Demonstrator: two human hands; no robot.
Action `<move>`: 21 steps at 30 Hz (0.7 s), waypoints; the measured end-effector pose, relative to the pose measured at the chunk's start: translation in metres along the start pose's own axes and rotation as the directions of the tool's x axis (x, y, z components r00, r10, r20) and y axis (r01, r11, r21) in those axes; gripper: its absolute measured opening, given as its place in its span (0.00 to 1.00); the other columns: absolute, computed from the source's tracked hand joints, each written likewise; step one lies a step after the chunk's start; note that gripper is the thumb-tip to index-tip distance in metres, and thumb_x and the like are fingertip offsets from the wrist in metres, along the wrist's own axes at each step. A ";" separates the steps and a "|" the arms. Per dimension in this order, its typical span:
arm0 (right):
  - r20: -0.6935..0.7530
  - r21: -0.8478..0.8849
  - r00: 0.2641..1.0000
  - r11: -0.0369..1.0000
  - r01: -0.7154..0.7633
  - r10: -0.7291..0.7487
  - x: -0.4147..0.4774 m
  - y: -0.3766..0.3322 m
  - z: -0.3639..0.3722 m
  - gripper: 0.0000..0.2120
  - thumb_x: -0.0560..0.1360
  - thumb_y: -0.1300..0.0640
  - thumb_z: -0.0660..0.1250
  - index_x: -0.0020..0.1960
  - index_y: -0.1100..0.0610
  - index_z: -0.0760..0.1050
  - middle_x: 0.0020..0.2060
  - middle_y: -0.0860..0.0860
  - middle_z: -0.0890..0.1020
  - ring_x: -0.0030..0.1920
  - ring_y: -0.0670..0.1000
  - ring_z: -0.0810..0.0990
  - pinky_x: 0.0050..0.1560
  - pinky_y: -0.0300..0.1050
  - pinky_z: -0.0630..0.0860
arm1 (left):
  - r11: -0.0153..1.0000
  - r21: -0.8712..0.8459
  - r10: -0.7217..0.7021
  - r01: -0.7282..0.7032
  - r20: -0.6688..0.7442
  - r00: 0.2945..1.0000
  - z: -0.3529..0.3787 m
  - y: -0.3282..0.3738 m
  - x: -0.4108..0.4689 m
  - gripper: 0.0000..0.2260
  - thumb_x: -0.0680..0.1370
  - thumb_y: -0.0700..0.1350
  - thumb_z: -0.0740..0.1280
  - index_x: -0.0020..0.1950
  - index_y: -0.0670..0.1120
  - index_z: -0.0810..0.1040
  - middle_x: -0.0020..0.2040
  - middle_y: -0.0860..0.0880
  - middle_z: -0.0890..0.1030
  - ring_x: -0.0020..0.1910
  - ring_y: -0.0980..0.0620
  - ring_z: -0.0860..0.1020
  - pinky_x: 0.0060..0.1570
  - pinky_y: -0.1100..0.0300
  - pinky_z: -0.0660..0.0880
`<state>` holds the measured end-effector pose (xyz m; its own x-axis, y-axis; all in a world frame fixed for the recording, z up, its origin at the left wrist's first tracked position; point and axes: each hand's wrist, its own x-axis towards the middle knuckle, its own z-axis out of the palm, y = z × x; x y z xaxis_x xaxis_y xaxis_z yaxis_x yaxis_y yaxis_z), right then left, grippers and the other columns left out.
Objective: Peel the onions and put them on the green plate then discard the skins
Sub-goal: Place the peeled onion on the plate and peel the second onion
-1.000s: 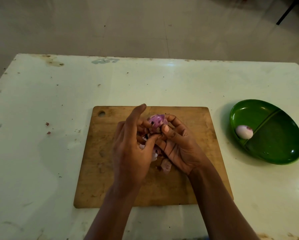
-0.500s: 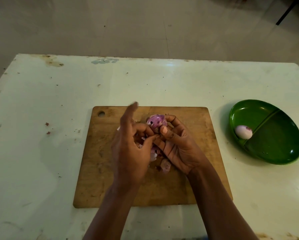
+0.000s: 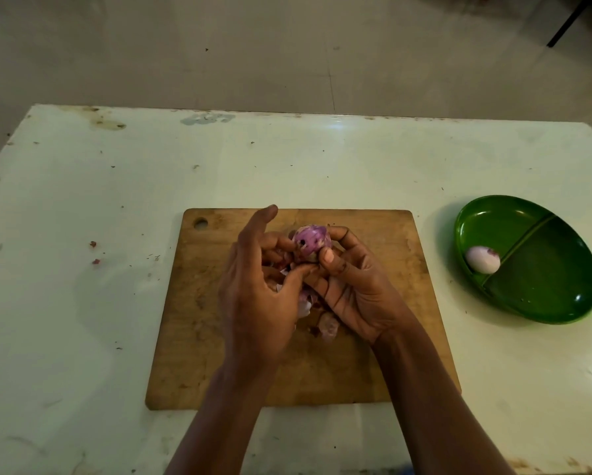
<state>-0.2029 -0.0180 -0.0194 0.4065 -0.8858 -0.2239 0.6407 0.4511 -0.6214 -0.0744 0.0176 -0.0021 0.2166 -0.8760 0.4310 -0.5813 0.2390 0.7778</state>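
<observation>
Fingers (image 3: 343,234) of my right hand (image 3: 356,293) are curled round a partly skinned purple onion (image 3: 311,242), with the thumb pressed on its near side. They hold it up over the far half of the wooden cutting board (image 3: 373,368). My left hand (image 3: 256,296) meets the onion from the left. Its middle fingers are bent in against the bulb, its thumb pinches at the lower edge, and its index finger sticks out straight toward the board's far edge. On my feed I cannot tell whether that pinch has loose skin or the bulb itself.

Torn skins (image 3: 328,325) lie on the board under both hands, about its middle. Well apart from the board, near the table's right edge, sits the green plate (image 3: 544,303), split by a ridge. A pale onion (image 3: 483,258) rests in its left compartment, against that ridge. The white table (image 3: 82,320) is scuffed, with small purple scraps (image 3: 94,244) left of the board.
</observation>
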 end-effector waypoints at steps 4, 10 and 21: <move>0.005 0.000 1.000 1.000 -0.003 0.003 0.000 -0.001 -0.001 0.29 0.57 0.60 0.83 0.54 0.61 0.74 0.54 0.63 0.81 0.50 0.59 0.83 0.51 0.50 0.81 | 1.000 0.027 0.013 -0.013 0.003 1.000 -0.001 0.000 0.000 0.37 0.65 0.36 0.78 0.67 0.51 0.63 0.49 0.46 0.81 0.45 0.53 0.80 0.48 0.74 0.73; 0.029 0.028 1.000 1.000 0.001 -0.002 -0.002 -0.001 0.000 0.31 0.58 0.61 0.82 0.56 0.62 0.72 0.51 0.61 0.82 0.46 0.57 0.84 0.45 0.47 0.83 | 0.992 0.074 0.103 -0.104 0.016 0.995 0.001 0.002 -0.003 0.33 0.65 0.34 0.77 0.63 0.48 0.66 0.45 0.43 0.81 0.42 0.49 0.81 0.40 0.62 0.80; -0.001 0.196 0.997 0.978 0.077 -0.078 0.001 -0.001 -0.005 0.37 0.60 0.58 0.83 0.62 0.65 0.69 0.52 0.63 0.81 0.47 0.56 0.84 0.45 0.46 0.82 | 0.995 -0.077 0.053 -0.059 -0.076 0.996 0.002 -0.005 0.000 0.13 0.74 0.49 0.69 0.53 0.41 0.77 0.41 0.47 0.80 0.39 0.57 0.78 0.39 0.72 0.75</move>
<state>-0.2061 -0.0199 -0.0231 0.3546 -0.9185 -0.1750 0.7854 0.3941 -0.4773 -0.0728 0.0158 -0.0073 0.2445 -0.8275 0.5054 -0.5312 0.3218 0.7838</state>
